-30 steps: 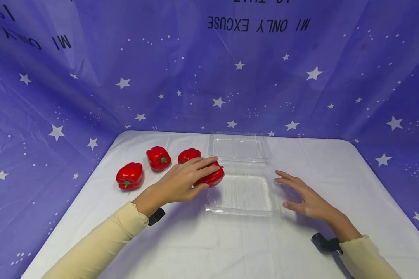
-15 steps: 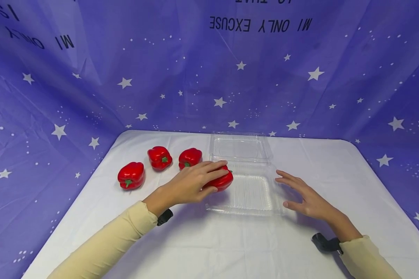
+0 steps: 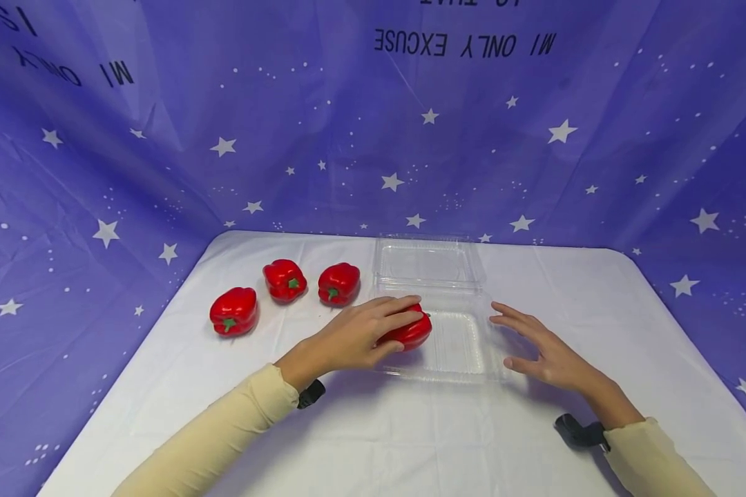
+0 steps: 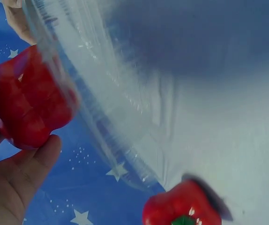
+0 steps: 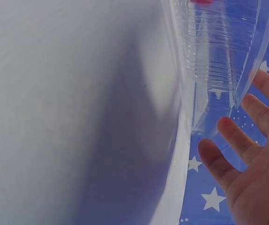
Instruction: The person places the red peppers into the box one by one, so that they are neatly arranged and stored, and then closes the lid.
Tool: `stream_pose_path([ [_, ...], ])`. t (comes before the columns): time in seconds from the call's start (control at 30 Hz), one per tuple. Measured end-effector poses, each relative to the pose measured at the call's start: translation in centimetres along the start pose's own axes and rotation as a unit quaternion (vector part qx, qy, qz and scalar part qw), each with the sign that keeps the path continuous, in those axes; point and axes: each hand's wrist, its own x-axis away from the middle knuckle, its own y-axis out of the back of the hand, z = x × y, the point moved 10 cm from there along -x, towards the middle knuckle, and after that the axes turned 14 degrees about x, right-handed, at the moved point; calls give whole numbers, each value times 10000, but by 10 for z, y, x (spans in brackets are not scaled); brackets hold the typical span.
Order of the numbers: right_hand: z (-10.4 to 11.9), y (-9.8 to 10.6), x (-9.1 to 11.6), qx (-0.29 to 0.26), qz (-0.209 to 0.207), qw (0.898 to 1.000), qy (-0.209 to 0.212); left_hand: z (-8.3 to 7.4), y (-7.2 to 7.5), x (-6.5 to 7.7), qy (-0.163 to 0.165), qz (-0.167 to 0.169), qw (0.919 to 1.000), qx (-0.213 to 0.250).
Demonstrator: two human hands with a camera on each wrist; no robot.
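My left hand [image 3: 363, 335] grips a red bell pepper [image 3: 414, 333] from above, over the left part of a clear plastic clamshell box [image 3: 463, 345]. In the left wrist view the held pepper [image 4: 31, 101] sits between thumb and fingers, right at the box's clear rim [image 4: 111, 154]. The box's lid [image 3: 429, 264] lies folded back behind its base. Beside the base's right edge is my right hand [image 3: 543, 348], its fingers spread and holding nothing. The right wrist view has those fingers [image 5: 237, 138] close to the box's clear wall [image 5: 219, 47].
Three more red bell peppers with green stems lie left of the box: one far left [image 3: 233, 312], one behind it [image 3: 284, 281] and one nearer the box [image 3: 339, 284]. A white cloth [image 3: 410, 442] covers the table. A purple star-printed curtain [image 3: 323, 103] surrounds it.
My left hand has carried the pepper rightward and a little nearer to me, from the box's left edge to over its base. The right hand has stayed in place.
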Motion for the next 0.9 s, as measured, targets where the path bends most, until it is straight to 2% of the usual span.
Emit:
stream_pose_path([
  [0.53,-3,-3,-2,-51,76,9999,-109,8,-43,-25,308,280,9989,230],
  [0.77,-4,-3,-3,-103,101,9998,-158,12,-49,-28,475,316,9977,364],
  [0.9,-3,-3,-4,-64,110,9998,-120,13,-52,-29,410,279,9980,403],
])
